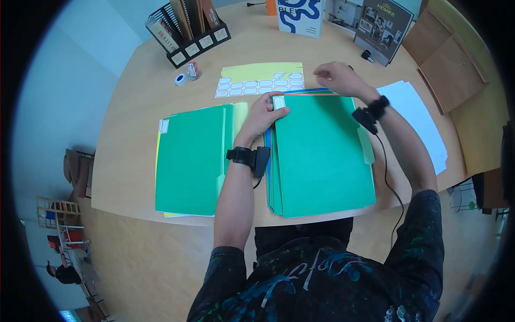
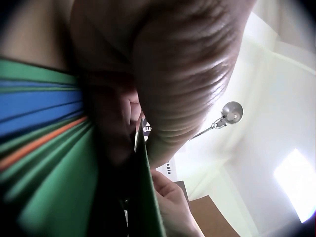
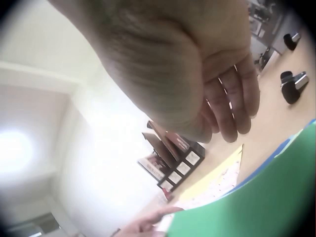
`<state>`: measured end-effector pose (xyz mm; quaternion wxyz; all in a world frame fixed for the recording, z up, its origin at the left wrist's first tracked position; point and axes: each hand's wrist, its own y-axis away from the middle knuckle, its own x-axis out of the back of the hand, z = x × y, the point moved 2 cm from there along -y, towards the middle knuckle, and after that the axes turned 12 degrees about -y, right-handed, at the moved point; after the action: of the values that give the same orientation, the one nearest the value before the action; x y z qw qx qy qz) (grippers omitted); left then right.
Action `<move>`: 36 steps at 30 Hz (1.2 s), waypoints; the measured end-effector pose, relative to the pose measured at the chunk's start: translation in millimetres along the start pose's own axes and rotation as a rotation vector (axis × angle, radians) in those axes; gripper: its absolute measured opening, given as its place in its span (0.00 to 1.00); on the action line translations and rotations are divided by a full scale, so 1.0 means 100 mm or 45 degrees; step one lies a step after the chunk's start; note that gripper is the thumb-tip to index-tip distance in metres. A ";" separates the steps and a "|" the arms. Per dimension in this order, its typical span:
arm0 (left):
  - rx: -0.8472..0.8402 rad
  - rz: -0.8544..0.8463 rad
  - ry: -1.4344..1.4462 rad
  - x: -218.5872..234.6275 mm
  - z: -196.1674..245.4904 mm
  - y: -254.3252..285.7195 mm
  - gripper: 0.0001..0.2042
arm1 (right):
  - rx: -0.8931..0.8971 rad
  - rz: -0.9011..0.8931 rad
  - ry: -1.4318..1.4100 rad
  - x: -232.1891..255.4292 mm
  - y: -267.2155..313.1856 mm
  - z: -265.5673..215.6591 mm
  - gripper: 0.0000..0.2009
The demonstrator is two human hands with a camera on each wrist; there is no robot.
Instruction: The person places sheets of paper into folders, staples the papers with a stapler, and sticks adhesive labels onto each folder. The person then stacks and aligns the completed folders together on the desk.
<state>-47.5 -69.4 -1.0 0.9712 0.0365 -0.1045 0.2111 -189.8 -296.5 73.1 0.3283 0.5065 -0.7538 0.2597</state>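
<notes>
A stack of file folders with a green folder point(image 1: 324, 161) on top lies in front of the person. At its top left corner, a white label point(image 1: 278, 102) is stuck. The left hand point(image 1: 262, 118) grips that corner, thumb on top beside the label, other fingers mostly hidden. In the left wrist view, green, blue and orange folder edges point(image 2: 44, 118) fan out beside this hand. Above the stack's far edge hovers the right hand point(image 1: 343, 79), its fingers loosely bent with nothing seen in them. A label sheet point(image 1: 257, 87) on yellow backing lies just beyond.
Another green folder pile point(image 1: 190, 161) lies on the left. A tape roll point(image 1: 181, 79) and a small red-and-white box point(image 1: 193, 70) sit near a black file rack point(image 1: 198, 45). Books point(image 1: 300, 19) stand at the back; white paper sheets point(image 1: 416, 118) lie at right. A cable point(image 1: 390, 188) hangs from the right wrist.
</notes>
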 end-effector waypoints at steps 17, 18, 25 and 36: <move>0.012 -0.037 0.147 0.00 -0.10 -0.07 0.26 | 0.277 0.176 -0.096 -0.44 -0.09 -0.22 0.20; 0.005 -0.056 0.184 0.00 -0.09 -0.07 0.24 | 0.255 0.146 -0.278 -0.50 -0.03 -0.31 0.20; 0.021 -0.084 0.030 0.00 -0.09 -0.04 0.21 | 0.144 0.159 -0.372 -0.79 0.09 -0.37 0.14; -0.030 -0.004 0.157 0.00 -0.08 -0.02 0.18 | 0.168 0.535 -0.242 -0.32 0.63 0.06 0.15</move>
<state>-44.9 -70.6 -8.7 0.9764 0.0119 -0.0469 0.2104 -241.7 -259.7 41.3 0.1610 0.3811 -0.8516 0.3220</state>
